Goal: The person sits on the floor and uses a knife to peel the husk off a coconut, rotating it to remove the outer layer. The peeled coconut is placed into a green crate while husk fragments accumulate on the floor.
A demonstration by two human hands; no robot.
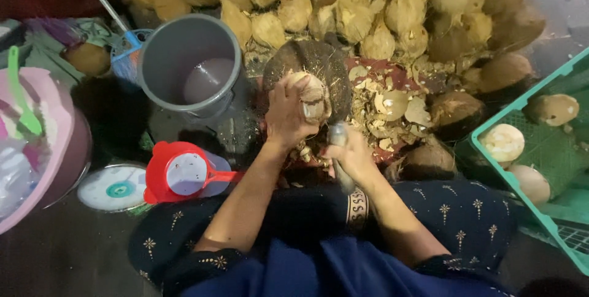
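The left hand (287, 113) is clamped over a pale, partly husked round coconut (310, 91) set on a dark fibrous stump (334, 73), just right of the grey plastic bucket (187, 64). The right hand (353, 156) is clenched on a knife handle (338, 134) right below the coconut. The coconut appears hard, heavy and rough-fibred, with cream patches where shaved; best held across its crown.
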